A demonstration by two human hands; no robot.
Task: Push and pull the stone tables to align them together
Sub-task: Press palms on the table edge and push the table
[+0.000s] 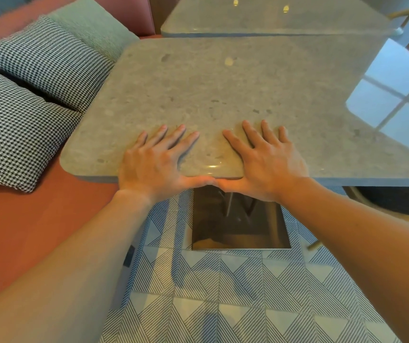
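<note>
two grey stone tables (223, 95) stand beside a red bench (25, 231) on patterned tile.

To my left I noted a terracotta bench seat (25, 231) running along the edge of the view. Two houndstooth cushions lay on it: the nearer cushion (8, 134) sat flat against the seat, and the farther cushion (50, 63) leaned just behind it, the two touching. A plain green cushion (92, 23) rested behind those. Below me the floor (223, 305) was laid in pale tiles with dark diagonal hatching in triangle patterns. A square metal base plate (240, 229) sat on that floor, reflective and dark. At far right I recorded part of a brass-coloured chair frame (406, 13).
</note>
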